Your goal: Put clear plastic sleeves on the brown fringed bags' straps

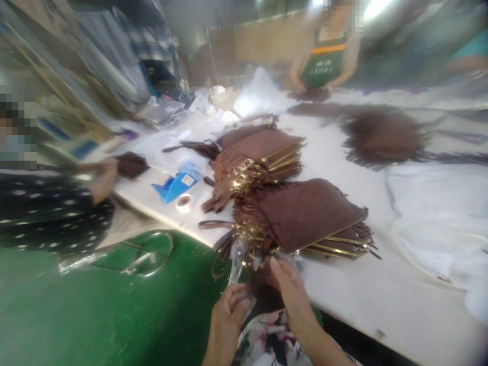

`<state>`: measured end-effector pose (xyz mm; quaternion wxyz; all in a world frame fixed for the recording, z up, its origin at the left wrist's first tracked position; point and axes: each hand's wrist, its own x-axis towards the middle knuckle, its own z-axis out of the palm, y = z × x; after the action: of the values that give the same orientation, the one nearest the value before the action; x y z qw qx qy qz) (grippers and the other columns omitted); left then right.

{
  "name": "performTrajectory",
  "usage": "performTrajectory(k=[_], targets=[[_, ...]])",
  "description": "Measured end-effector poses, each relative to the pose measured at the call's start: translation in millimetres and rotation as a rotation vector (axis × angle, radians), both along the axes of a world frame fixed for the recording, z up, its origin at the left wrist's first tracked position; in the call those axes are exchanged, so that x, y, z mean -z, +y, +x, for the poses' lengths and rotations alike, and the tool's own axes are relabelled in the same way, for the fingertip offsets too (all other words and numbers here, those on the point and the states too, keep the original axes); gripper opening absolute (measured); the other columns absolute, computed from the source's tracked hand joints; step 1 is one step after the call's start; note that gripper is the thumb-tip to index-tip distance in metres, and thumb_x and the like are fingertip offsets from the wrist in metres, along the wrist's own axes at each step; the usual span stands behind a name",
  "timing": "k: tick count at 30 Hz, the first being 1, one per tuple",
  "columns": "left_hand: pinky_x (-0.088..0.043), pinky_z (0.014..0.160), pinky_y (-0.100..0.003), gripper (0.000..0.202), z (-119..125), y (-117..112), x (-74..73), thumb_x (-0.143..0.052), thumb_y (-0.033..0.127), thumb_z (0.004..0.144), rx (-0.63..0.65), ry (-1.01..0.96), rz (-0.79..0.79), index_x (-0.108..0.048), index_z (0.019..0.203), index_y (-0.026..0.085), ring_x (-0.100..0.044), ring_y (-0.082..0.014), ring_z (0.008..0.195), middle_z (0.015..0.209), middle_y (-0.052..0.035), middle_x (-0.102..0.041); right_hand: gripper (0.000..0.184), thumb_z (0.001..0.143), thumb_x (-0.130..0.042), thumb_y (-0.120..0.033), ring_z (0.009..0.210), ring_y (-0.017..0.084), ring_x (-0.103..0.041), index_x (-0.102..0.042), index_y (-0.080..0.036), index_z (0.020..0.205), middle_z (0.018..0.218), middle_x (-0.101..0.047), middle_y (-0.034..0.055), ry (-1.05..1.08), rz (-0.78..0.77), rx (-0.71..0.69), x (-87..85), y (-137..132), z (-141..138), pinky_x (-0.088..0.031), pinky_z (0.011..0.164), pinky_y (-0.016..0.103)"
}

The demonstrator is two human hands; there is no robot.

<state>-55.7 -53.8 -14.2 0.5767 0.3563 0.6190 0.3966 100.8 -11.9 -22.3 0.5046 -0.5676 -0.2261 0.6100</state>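
Observation:
My left hand (pixel 227 315) is closed, fingers pinched, with a bit of clear plastic (pixel 249 303) showing at its thumb. My right hand (pixel 288 284) curls around a dark brown suede piece (pixel 260 274) just in front of the table edge; blur hides its exact shape. Beyond both hands lies a stack of brown fringed pouches (pixel 308 216) with gold zippers. Their gold clasps (pixel 247 231) and wrist straps hang toward the table edge. A strip of clear plastic (pixel 237 262) dangles there too. Behind is a second stack of brown pouches (pixel 263 147).
A blue tape dispenser (pixel 177 184) and a tape roll (pixel 184 202) lie left of the stacks. White cloth (pixel 438 218) covers the right side. A co-worker in a dotted sleeve (pixel 49 208) holds brown fringe at left; another in a green apron (pixel 322 63) stands across the table.

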Motion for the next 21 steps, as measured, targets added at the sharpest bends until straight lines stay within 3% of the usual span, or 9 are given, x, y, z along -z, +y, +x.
performTrajectory(k=[4, 9, 14, 21], targets=[[-0.052, 0.084, -0.034, 0.039, 6, 7, -8.2, -0.07, 0.034, 0.074, 0.039, -0.028, -0.002, -0.064, 0.106, 0.014, -0.069, -0.0259, 0.09, 0.097, -0.0112, -0.074, 0.036, 0.072, -0.071, -0.054, 0.078, 0.022, -0.065, -0.065, -0.019, 0.078, 0.085, -0.072, 0.0065, 0.108, -0.011, 0.076, 2.8, 7, -1, -0.05, 0.07, 0.032], [-0.054, 0.077, -0.031, 0.041, 22, 19, -11.6, -0.068, 0.036, 0.078, 0.065, -0.142, -0.008, -0.064, 0.112, 0.013, -0.07, -0.0232, 0.082, 0.092, -0.0106, -0.076, 0.034, 0.072, -0.072, -0.05, 0.067, 0.016, -0.058, -0.062, -0.017, 0.071, 0.07, -0.065, 0.0015, 0.109, 0.006, -0.012, -0.2, -2, -4, -0.045, 0.064, 0.026], [-0.053, 0.085, -0.033, 0.042, 33, 28, -6.9, -0.066, 0.038, 0.079, 0.041, -0.152, 0.021, -0.065, 0.114, 0.014, -0.069, -0.0238, 0.09, 0.102, -0.0108, -0.074, 0.038, 0.072, -0.07, -0.055, 0.07, 0.017, -0.057, -0.061, -0.018, 0.068, 0.069, -0.062, 0.0003, 0.024, 0.03, -0.073, 3.1, -6, 0, -0.044, 0.065, 0.026], [-0.052, 0.089, -0.037, 0.049, 43, 41, -9.9, -0.067, 0.041, 0.076, -0.009, -0.033, 0.043, -0.065, 0.117, 0.015, -0.068, -0.0265, 0.095, 0.106, -0.0114, -0.073, 0.037, 0.075, -0.068, -0.053, 0.082, 0.023, -0.061, -0.07, -0.018, 0.087, 0.084, -0.068, 0.0044, -0.074, 0.102, -0.145, -1.2, -3, 10, -0.048, 0.074, 0.032]])
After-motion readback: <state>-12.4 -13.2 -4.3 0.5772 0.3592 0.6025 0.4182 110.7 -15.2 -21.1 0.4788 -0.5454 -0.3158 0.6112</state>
